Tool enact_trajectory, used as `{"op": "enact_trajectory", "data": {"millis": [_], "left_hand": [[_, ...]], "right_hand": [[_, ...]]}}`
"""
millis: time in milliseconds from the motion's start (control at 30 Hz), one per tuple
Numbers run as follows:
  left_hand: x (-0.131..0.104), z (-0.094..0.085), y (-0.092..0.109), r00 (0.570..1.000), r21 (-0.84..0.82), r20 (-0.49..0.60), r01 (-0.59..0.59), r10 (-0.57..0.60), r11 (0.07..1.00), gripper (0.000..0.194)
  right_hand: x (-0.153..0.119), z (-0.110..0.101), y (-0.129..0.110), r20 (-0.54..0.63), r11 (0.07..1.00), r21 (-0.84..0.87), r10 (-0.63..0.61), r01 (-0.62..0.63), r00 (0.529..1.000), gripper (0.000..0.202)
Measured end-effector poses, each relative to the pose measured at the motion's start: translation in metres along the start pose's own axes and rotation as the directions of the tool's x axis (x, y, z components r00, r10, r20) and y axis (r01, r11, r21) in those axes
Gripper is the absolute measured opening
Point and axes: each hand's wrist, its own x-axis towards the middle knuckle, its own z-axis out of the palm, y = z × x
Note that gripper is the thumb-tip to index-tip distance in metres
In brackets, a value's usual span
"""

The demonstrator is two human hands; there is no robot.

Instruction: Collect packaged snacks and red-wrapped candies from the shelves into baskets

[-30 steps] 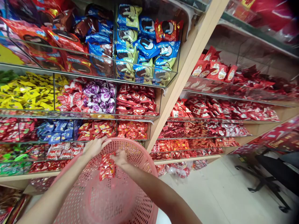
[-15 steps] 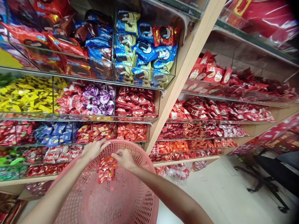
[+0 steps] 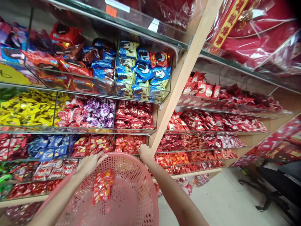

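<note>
A round pink plastic basket (image 3: 131,185) with a perforated wall is tilted below the shelves. My left hand (image 3: 90,163) is closed over its upper left rim. Several red candy packets (image 3: 102,185) lie together inside the basket, left of its middle. My right hand (image 3: 144,153) is beyond the basket's far rim, at the right end of a shelf compartment of red and orange packets (image 3: 130,143). Its fingers are bent and mostly turned away, so whether they hold anything is hidden.
Shelves with clear dividers hold yellow packets (image 3: 28,106), purple and white candies (image 3: 100,110) and blue snack packs (image 3: 143,71). A wooden post (image 3: 181,84) stands right of my right hand. A black wheeled chair (image 3: 275,185) is at the lower right.
My right hand has left the red packets in the basket and moved up and right to the shelf. The view has tilted up, and my left hand remains on the rim.
</note>
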Motion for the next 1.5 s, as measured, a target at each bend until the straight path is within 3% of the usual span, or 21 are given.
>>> {"op": "enact_trajectory", "data": {"millis": [400, 767, 867, 933, 1033, 1100, 1167, 1367, 1500], "left_hand": [[-0.001, -0.005, 0.004, 1.0, 0.022, 0.019, 0.003, -0.003, 1.0, 0.055], [0.002, 0.0, -0.002, 0.999, -0.07, 0.019, 0.039, -0.038, 0.997, 0.051], [0.001, -0.002, -0.002, 1.0, -0.032, 0.026, 0.013, -0.012, 0.999, 0.055], [0.0, -0.003, -0.001, 1.0, -0.014, 0.026, 0.002, -0.001, 1.0, 0.056], [0.0, -0.002, -0.002, 1.0, -0.011, 0.019, 0.016, -0.016, 1.0, 0.056], [0.001, 0.0, -0.003, 0.999, -0.016, 0.017, 0.03, -0.029, 0.999, 0.055], [0.002, 0.003, -0.004, 0.999, -0.02, 0.016, 0.03, -0.029, 0.999, 0.055], [0.002, 0.004, -0.002, 1.0, 0.006, 0.007, 0.012, -0.012, 1.0, 0.059], [0.0, 0.001, 0.0, 1.0, 0.019, -0.001, 0.02, -0.02, 1.0, 0.062]], "right_hand": [[0.013, 0.016, 0.002, 0.024, 0.999, 0.031, 0.036, -0.036, 0.999, 0.021], [0.001, -0.005, -0.002, 0.01, 0.991, 0.128, 0.041, -0.042, 0.999, 0.033], [-0.005, -0.011, 0.0, -0.026, 0.946, 0.324, 0.005, 0.004, 1.0, 0.029], [-0.012, -0.014, 0.001, -0.01, 0.804, 0.594, -0.012, 0.015, 1.0, 0.028], [-0.028, -0.018, 0.0, 0.183, 0.353, 0.925, -0.087, -0.141, 0.979, 0.034], [-0.041, -0.02, -0.001, 0.298, 0.057, 0.954, -0.223, -0.293, 0.928, 0.035], [-0.053, -0.022, -0.004, 0.347, -0.122, 0.905, -0.341, -0.407, 0.874, 0.034], [-0.07, -0.013, -0.012, 0.382, -0.416, 0.68, -0.502, -0.604, 0.776, 0.031], [-0.073, -0.003, -0.015, 0.356, -0.467, 0.613, -0.557, -0.637, 0.75, 0.033]]}}
